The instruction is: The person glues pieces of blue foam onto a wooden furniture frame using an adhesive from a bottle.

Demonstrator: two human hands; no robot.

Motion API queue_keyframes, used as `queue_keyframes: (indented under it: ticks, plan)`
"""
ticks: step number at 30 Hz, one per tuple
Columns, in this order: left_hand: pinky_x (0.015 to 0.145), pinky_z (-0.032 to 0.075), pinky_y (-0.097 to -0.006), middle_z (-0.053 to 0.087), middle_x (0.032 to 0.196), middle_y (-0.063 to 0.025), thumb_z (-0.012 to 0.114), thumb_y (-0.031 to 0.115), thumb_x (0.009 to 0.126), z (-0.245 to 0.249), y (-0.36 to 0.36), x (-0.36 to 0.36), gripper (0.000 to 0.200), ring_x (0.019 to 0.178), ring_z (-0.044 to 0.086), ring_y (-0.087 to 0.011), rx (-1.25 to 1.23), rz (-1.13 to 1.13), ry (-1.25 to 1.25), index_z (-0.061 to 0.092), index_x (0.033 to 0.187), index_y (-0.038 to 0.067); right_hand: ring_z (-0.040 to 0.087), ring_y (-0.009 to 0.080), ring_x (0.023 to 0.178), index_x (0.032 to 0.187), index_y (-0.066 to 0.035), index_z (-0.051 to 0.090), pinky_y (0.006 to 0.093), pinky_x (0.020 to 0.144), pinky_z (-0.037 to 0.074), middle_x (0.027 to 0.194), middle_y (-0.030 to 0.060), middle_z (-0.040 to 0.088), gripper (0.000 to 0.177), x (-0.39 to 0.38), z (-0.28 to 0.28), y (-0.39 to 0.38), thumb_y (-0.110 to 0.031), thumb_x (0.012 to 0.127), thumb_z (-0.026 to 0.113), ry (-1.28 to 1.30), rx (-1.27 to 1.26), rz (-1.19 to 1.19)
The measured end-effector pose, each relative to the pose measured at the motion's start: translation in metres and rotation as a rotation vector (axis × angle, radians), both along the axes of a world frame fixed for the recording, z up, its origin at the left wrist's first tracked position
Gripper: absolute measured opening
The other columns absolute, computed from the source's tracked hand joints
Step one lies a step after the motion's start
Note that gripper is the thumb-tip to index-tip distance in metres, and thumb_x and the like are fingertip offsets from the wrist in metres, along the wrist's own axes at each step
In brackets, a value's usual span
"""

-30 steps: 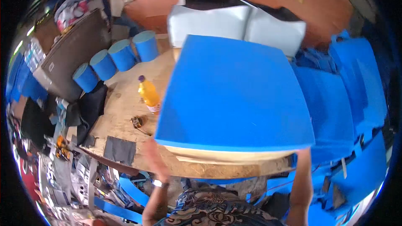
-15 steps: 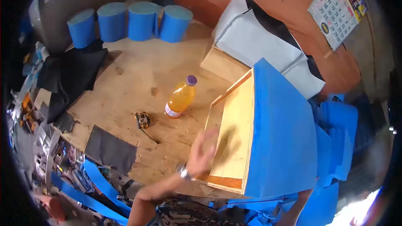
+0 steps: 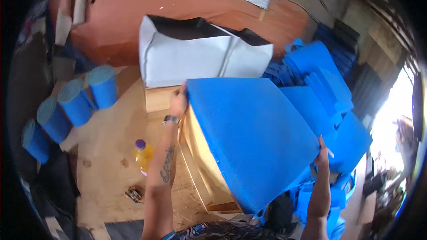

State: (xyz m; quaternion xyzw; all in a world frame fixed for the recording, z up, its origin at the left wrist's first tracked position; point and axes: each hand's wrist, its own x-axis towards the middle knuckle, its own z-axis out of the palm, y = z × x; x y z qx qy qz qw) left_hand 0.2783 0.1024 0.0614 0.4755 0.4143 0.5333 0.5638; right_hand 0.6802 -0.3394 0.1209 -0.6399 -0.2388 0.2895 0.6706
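Note:
A wooden frame (image 3: 194, 132) covered on its broad side by a blue foam sheet (image 3: 253, 133) lies tilted in front of me. My left hand (image 3: 179, 102), with a watch on the wrist, is closed round its far left corner. At the right corner, my right hand (image 3: 322, 152) grips the foam edge, its fingers partly hidden. Left of my left forearm stands a bottle of yellow-orange liquid (image 3: 141, 155) with a purple cap, partly covered by the arm. A small tape measure (image 3: 134, 194) lies nearer to me on the wooden table (image 3: 106, 169).
Behind the frame sits a white-and-black covered piece (image 3: 187, 60) on a wooden base. Several blue foam rolls (image 3: 74, 102) stand at the left. Blue foam pieces (image 3: 327, 80) are heaped at the right. Dark cloth (image 3: 55, 186) hangs over the table's left side.
My left hand has gone from the frame's open side to its far corner. My right hand has come into sight at the right corner. The view has swung right.

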Motion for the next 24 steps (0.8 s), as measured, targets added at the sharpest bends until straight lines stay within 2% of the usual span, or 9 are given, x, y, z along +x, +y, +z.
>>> queue_keyframes:
  ticks: [6,8,10,12,16,18,19,22,24]
  plan:
    - [0.05,0.036,-0.0293,0.053,0.062,0.0014,0.052,0.052,0.091,-0.035,0.036,0.006,0.056,0.056,0.043,-0.0097,0.058,-0.023,-0.123,0.064,0.076,0.0,0.053,0.0277,0.114,0.13,0.0,0.048,0.0417,0.1,0.039,0.126,0.0135,0.056,0.084,0.009,-0.006,-0.004,-0.07,0.087,0.035,0.24,0.233,0.212]
    - [0.067,0.041,-0.0283,0.062,0.107,-0.0034,0.051,0.047,0.093,-0.008,0.019,-0.01,0.048,0.08,0.05,-0.0106,-0.067,-0.208,-0.102,0.064,0.108,0.004,0.049,0.0299,0.119,0.134,0.002,0.043,0.0447,0.102,0.036,0.132,0.0152,0.052,0.089,0.019,-0.017,-0.005,-0.073,0.086,0.034,0.311,0.288,0.254]
    - [0.085,0.043,-0.0317,0.057,0.124,-0.0086,0.05,0.047,0.093,0.021,0.007,-0.017,0.058,0.1,0.054,-0.015,0.029,0.069,0.153,0.054,0.126,-0.001,0.046,0.032,0.122,0.136,0.002,0.04,0.0471,0.104,0.034,0.135,0.0165,0.048,0.092,0.018,-0.021,0.0,-0.074,0.085,0.035,0.354,0.356,0.289]
    - [0.109,0.026,-0.0346,0.041,0.14,-0.0232,0.046,0.054,0.093,0.042,0.007,-0.017,0.073,0.131,0.038,-0.0277,0.37,0.125,0.219,0.04,0.136,-0.005,0.044,0.0335,0.125,0.136,0.003,0.04,0.0491,0.106,0.032,0.137,0.0174,0.046,0.093,0.026,-0.028,-0.002,-0.074,0.085,0.035,0.376,0.408,0.36]
    - [0.107,0.031,-0.0364,0.046,0.135,-0.0241,0.051,0.053,0.091,0.135,-0.055,-0.006,0.072,0.127,0.043,-0.0305,0.645,-0.004,0.466,0.044,0.134,-0.003,0.042,0.0337,0.126,0.137,0.003,0.037,0.0486,0.107,0.03,0.14,0.0182,0.043,0.096,0.045,-0.058,0.009,-0.076,0.083,0.035,0.403,0.418,0.384]
    - [0.105,0.033,-0.0382,0.046,0.134,-0.0257,0.054,0.05,0.09,0.176,-0.092,0.014,0.069,0.126,0.044,-0.0332,0.821,0.045,0.746,0.045,0.132,-0.003,0.042,0.0336,0.126,0.138,0.003,0.036,0.0484,0.108,0.029,0.14,0.0184,0.041,0.098,0.04,-0.06,0.012,-0.077,0.082,0.034,0.372,0.367,0.363]
    - [0.105,0.033,-0.0389,0.046,0.134,-0.026,0.053,0.051,0.09,0.19,-0.101,0.028,0.07,0.125,0.045,-0.034,0.868,0.027,0.845,0.044,0.133,-0.003,0.039,0.0329,0.129,0.141,0.001,0.032,0.0465,0.109,0.029,0.141,0.0178,0.04,0.099,0.042,-0.064,0.006,-0.078,0.081,0.031,0.065,0.27,0.469]
    - [0.105,0.034,-0.0402,0.045,0.134,-0.0264,0.053,0.052,0.089,0.218,-0.119,0.085,0.073,0.125,0.044,-0.0351,0.921,-0.077,1.157,0.042,0.135,-0.004,0.036,0.032,0.13,0.141,-0.001,0.035,0.047,0.108,0.027,0.143,0.0179,0.037,0.094,0.045,-0.072,0.003,-0.076,0.084,0.03,0.505,0.332,0.411]
    - [0.104,0.034,-0.0405,0.045,0.135,-0.0265,0.053,0.054,0.089,0.226,-0.119,0.139,0.075,0.126,0.044,-0.0353,0.885,-0.165,1.306,0.04,0.136,-0.004,0.033,0.0324,0.133,0.144,-0.001,0.029,0.0454,0.111,0.022,0.146,0.0187,0.033,0.1,0.046,-0.078,-0.003,-0.079,0.081,0.031,0.513,0.242,0.491]
